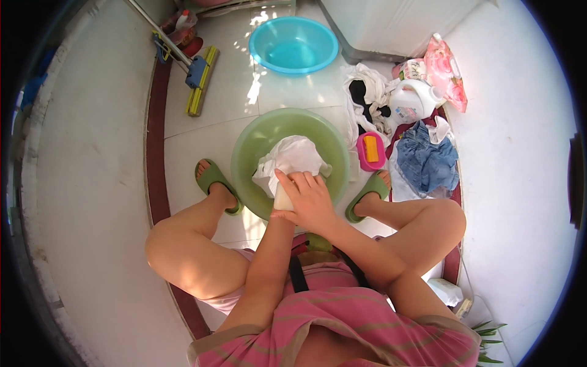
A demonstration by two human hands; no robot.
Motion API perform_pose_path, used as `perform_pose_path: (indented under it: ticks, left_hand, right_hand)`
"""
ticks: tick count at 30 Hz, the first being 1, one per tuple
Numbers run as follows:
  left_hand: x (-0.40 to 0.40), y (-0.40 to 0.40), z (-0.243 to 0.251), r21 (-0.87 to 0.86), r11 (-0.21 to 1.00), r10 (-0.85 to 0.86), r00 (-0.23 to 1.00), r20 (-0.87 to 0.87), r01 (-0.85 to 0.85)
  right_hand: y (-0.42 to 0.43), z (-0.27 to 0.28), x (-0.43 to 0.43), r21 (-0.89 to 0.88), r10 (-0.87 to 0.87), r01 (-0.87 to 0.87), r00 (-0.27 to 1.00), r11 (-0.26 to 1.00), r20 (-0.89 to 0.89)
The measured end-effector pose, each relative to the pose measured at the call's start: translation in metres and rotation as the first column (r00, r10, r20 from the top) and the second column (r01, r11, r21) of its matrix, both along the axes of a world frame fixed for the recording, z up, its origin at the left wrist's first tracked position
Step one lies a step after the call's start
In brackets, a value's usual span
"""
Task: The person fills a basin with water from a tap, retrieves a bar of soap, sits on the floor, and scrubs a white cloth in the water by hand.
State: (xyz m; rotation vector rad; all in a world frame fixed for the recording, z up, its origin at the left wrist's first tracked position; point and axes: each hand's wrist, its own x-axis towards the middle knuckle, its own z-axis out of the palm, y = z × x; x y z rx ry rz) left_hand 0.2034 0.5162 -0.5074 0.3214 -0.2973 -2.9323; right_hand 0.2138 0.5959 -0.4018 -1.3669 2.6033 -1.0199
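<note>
A green plastic basin (247,137) stands on the floor between my feet. A wet white cloth (293,153) is bunched up over its near half, above what looks like water. My right hand (309,197) grips a pale bar of soap (284,198) between thumb and fingers, with the fingertips against the cloth. From the left, my left forearm (270,257) runs up to the same spot. The left hand itself is hidden by the cloth, the soap and my right hand.
Beyond stands a blue basin (293,55). Right are a pink soap dish (361,153) with an orange bar (371,149), white laundry (367,75), blue denim clothing (426,158) and a white detergent jug (415,103). A sponge mop (202,82) leans left. Walls flank both sides.
</note>
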Motion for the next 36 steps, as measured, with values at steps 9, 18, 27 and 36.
perform_pose_path:
  ticks: [9, 18, 27, 36]
  left_hand:
    - [-0.023, 0.06, 0.033, 0.272, 0.866, 0.499, 0.708, -0.499, -0.419]
    - [-0.003, 0.031, 0.021, -0.023, 1.0, 0.016, 0.997, -0.071, -0.018]
    - [0.001, 0.033, 0.014, -0.074, 0.997, -0.028, 0.999, -0.018, 0.027]
    - [-0.014, 0.032, 0.007, 0.04, 0.988, -0.146, 0.987, -0.06, 0.148]
  right_hand:
    - [-0.005, -0.03, -0.036, -0.009, -0.082, 0.081, 0.986, 0.997, -0.146]
    - [-0.025, -0.034, -0.057, 0.306, -0.48, 0.441, 0.875, 0.844, 0.064]
    - [-0.001, -0.073, -0.062, 0.162, -0.464, 0.474, 0.881, 0.866, -0.093]
    - [-0.008, -0.062, -0.071, 0.12, -0.401, 0.396, 0.916, 0.91, 0.019]
